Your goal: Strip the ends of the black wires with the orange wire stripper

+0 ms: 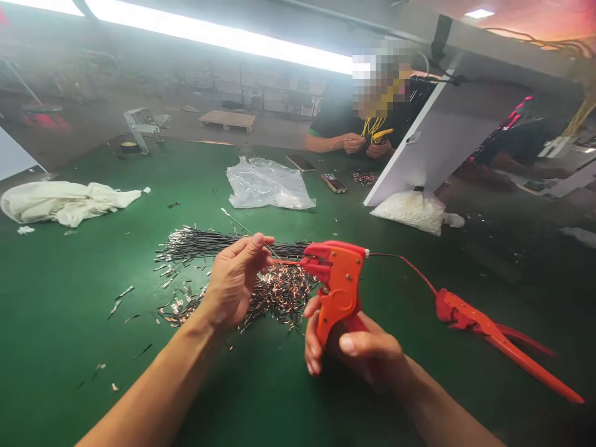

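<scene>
My right hand (356, 347) is wrapped around the handles of an orange and red wire stripper (344, 282), held upright with its jaws facing left. My left hand (237, 279) pinches a thin wire (238, 222), whose pale metal terminal sticks out up and to the left. A short reddish strand (286, 262) runs between my left fingers and the stripper's jaws; I cannot tell if it is the same wire. Behind my hands lies a bundle of black wires (205, 243) with silvery terminals. Under them spreads a heap of short cut pieces with coppery ends (284, 288).
A second red-orange stripper (488, 329) lies at right, with a thin red cord between the two tools. Farther back are a clear plastic bag (270, 183), two phones (334, 183), a white cloth (69, 202) and a bag of white bits (410, 210). A co-worker (354, 124) handles yellow wires opposite.
</scene>
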The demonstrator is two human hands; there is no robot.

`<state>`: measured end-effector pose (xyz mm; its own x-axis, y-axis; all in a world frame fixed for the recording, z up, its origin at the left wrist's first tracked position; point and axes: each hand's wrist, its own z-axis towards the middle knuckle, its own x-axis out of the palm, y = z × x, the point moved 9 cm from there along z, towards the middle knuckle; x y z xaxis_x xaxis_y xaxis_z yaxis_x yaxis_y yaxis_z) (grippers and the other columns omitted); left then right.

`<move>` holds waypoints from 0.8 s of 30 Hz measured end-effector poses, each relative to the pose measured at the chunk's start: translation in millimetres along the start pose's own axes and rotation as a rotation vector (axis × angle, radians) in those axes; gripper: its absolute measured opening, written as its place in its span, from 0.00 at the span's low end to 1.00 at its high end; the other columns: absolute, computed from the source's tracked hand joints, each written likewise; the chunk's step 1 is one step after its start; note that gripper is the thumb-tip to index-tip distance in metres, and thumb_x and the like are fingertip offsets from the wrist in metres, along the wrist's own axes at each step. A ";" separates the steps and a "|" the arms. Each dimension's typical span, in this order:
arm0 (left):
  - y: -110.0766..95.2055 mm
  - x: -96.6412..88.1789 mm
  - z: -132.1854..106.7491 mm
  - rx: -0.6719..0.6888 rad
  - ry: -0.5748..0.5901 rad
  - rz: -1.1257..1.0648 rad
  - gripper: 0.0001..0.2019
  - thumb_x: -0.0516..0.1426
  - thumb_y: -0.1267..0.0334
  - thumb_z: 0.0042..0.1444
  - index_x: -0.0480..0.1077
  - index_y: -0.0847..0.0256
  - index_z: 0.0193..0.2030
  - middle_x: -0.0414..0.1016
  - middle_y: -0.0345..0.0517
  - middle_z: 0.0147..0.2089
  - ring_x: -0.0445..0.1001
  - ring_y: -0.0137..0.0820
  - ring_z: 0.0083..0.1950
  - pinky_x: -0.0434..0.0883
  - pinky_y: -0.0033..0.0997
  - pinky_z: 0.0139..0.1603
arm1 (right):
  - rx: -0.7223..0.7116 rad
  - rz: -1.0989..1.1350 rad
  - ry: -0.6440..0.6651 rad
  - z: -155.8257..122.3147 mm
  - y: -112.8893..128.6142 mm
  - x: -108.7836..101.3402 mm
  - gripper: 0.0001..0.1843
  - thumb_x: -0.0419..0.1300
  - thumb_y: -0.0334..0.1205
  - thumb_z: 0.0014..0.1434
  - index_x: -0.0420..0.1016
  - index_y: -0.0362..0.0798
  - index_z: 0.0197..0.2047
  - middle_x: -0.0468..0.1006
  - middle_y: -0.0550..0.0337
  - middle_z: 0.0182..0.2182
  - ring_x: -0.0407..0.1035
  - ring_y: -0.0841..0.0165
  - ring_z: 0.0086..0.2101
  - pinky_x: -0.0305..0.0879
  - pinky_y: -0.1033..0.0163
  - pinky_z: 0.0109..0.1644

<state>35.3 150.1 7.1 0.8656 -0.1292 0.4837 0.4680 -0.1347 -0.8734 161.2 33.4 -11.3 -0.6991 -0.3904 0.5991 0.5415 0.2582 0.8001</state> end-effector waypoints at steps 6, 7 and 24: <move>3.8 11.3 -6.3 -0.079 0.072 -0.112 0.16 0.69 0.51 0.45 0.79 0.59 0.35 0.72 0.37 0.23 0.68 0.22 0.28 0.65 0.23 0.37 | 0.038 -0.025 0.062 0.1 -10.5 8.5 0.25 0.64 0.39 0.52 0.70 0.42 0.53 0.77 0.53 0.35 0.72 0.64 0.33 0.64 0.57 0.41; 4.6 12.7 -7.1 -0.085 0.085 -0.122 0.15 0.69 0.51 0.46 0.79 0.59 0.36 0.72 0.37 0.23 0.68 0.22 0.28 0.65 0.23 0.38 | 0.027 -0.020 0.059 0.2 -8.7 8.5 0.24 0.64 0.39 0.52 0.70 0.42 0.53 0.77 0.53 0.35 0.72 0.64 0.33 0.65 0.56 0.41; 23.5 14.9 -7.3 -0.199 0.161 -0.262 0.12 0.66 0.54 0.52 0.78 0.56 0.41 0.70 0.37 0.24 0.69 0.24 0.29 0.67 0.24 0.37 | -0.003 0.011 0.019 0.2 -2.1 8.2 0.23 0.61 0.39 0.52 0.70 0.42 0.52 0.77 0.52 0.35 0.73 0.61 0.33 0.66 0.54 0.41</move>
<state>58.0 137.9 -5.8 0.6742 -0.2157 0.7063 0.6130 -0.3700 -0.6981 154.3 29.8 -8.1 -0.6841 -0.4041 0.6073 0.5504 0.2603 0.7932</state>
